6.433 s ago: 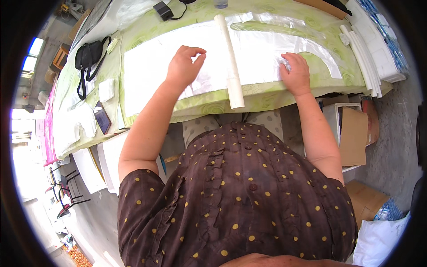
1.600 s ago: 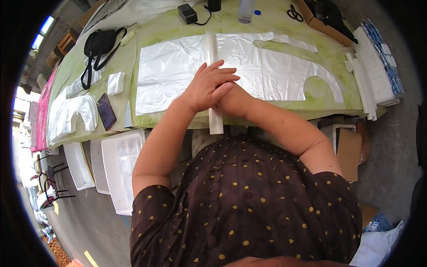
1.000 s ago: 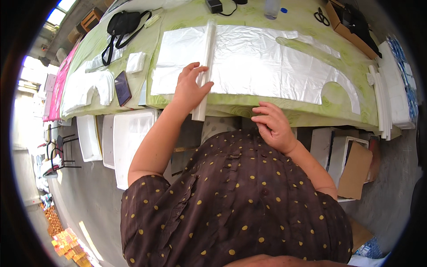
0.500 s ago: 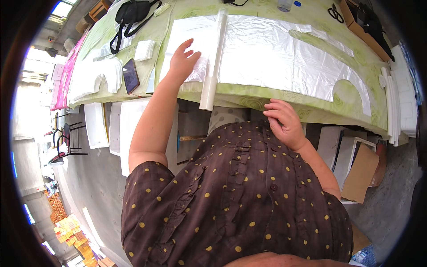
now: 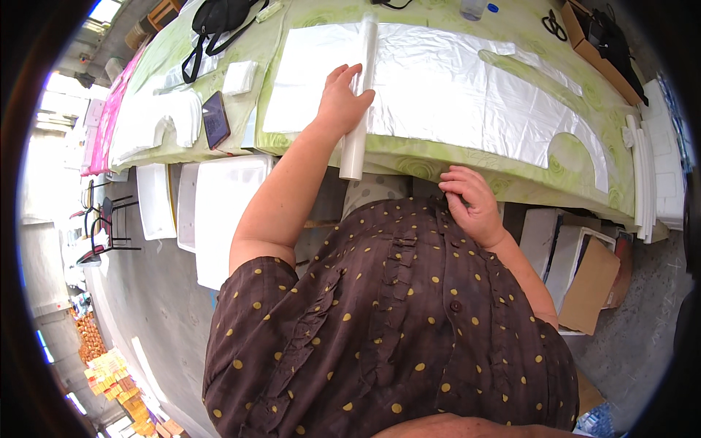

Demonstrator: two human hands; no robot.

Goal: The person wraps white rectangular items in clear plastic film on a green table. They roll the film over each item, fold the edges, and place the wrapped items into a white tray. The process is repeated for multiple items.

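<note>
My left hand (image 5: pixel 343 102) lies across a long clear roller or tube (image 5: pixel 353 150), which looks wrapped in film. Its fingers are spread, with the thumb and fingertips at the tube's side, so the hand is open. Beneath the tube is a shiny white plastic sheet (image 5: pixel 438 87) spread on the table, with a curved cut-out at its right end. The tube's near end sticks out past the table edge. My right hand (image 5: pixel 473 208) hovers near the table's front edge by my shirt. Its fingers are loosely bent and apart from the thumb, with nothing seen in them.
A green patterned cloth covers the table (image 5: pixel 409 162). On the left are a phone (image 5: pixel 216 120), a white stack of cut pieces (image 5: pixel 146 120) and a black bag (image 5: pixel 219 18). Scissors (image 5: pixel 554 25) and a cardboard box (image 5: pixel 599 55) are at the far right. White bins (image 5: pixel 234 212) stand below.
My left hand has moved right from above the sheet onto the tube. The tube has shifted slightly right. My right hand stays about where it was.
</note>
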